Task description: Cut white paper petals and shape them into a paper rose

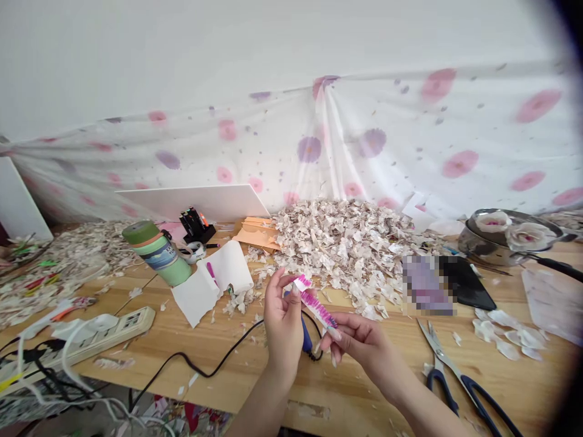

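The strip [317,305], which looks like paper with pink and purple marks, is held up above the worktop [237,370]. The left hand [283,312] pinches it near its top end, with the thumb on the front and the fingers behind. The right hand [364,340] pinches the low end between its thumb and fingertips. To do this well, I think both hands should squeeze softly, since a thin strip could crease or rip. They should pull just enough to keep it flat, and not tug or twist it. It would help to keep the thumbs near the edges, because the marks might smear if they are wet; I cannot tell if they are. Now think of a clock with the strip in the middle and 12 at the wall. The strip's long way runs on a slant, from about 11 o'clock to about 5 o'clock. The brighter pink end points to 11, and the darker purple end points to 5, at the right fingers. The marked side faces up to the person's eyes. The blue handle [306,335] lies near 7 o'clock, and the scissors [438,352] are well apart, near 4 o'clock.
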`<state>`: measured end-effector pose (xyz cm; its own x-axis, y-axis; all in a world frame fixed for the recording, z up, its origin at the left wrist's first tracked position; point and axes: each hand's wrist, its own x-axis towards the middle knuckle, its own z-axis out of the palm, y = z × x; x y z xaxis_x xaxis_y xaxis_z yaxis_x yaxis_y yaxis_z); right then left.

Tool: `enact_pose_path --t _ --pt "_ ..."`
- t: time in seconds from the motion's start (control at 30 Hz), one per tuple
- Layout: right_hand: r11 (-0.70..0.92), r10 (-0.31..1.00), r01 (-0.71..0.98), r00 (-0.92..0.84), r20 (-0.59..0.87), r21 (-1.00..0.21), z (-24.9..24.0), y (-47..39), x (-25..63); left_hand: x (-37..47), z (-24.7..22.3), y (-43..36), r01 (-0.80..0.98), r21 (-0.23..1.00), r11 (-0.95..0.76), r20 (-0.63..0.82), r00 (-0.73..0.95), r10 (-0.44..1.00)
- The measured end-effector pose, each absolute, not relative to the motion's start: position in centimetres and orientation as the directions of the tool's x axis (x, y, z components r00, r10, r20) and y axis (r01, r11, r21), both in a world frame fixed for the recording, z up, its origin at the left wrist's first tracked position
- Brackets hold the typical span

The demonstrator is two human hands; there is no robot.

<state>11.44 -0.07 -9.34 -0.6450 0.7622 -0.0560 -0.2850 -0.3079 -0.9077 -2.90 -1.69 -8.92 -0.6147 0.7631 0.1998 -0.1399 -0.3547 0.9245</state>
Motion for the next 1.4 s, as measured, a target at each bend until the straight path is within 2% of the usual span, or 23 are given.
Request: enact_pose_path --t 0.17,0.47,0.57,0.67,0.73,0.83,0.9,1.0,1.1,1.23,1.4 --pt "-0.265 0.757 -0.256 -0.652 -0.036 -0.93 -8.9 0.4 12.6 -2.8 -9.0 -1.2 -0.112 0.935 -0.336 0.205 -0.6 0.773" --pt "-0.185 0.696 -0.018 -0.708 -0.118 -0.983 -9.7 0.8 15.6 -2.4 -8.3 -1.1 -0.244 0.946 -0.212 0.038 -0.568 0.822" --pt "-0.165 0.664 0.056 -0.732 -0.153 -0.985 -10.4 0.5 16.0 -2.4 -8.2 -1.3 -0.216 0.955 -0.202 0.048 -0.56 0.827" --pt "-0.026 0.654 0.176 -0.741 -0.15 -0.984 -10.3 0.8 16.7 -2.3 -7.5 -1.8 -0.135 0.97 -0.203 0.103 -0.527 0.843" --pt "0.114 0.72 0.229 -0.689 -0.078 -0.967 -9.4 1.5 17.4 -2.1 -6.7 -2.3 -0.081 0.974 -0.212 0.151 -0.467 0.871" --pt "0.293 0.812 0.205 -0.568 0.13 -0.934 -6.8 3.0 18.1 -1.5 -4.9 -2.9 -0.061 0.974 -0.218 0.188 -0.324 0.927" --pt "0.426 0.801 0.164 -0.526 0.286 -0.89 -4.7 3.8 18.1 -1.0 -3.7 -3.1 -0.076 0.975 -0.209 0.189 -0.215 0.958" --pt "0.612 0.707 0.132 -0.533 0.465 -0.779 -2.3 4.3 17.6 -0.3 -2.0 -3.0 -0.088 0.976 -0.2 0.198 -0.034 0.98" --pt "0.689 0.651 0.127 -0.541 0.533 -0.713 -1.5 4.3 17.0 0.2 -1.0 -2.5 -0.082 0.974 -0.211 0.218 0.096 0.971" --pt "0.716 0.633 0.129 -0.534 0.56 -0.686 -1.9 4.3 17.0 0.6 -0.7 -2.0 -0.036 0.982 -0.184 0.187 0.213 0.959" --pt "0.771 0.599 0.159 -0.506 0.62 -0.616 -1.5 4.1 18.1 0.8 0.4 -1.9 0.16 0.962 -0.223 0.18 0.243 0.953"
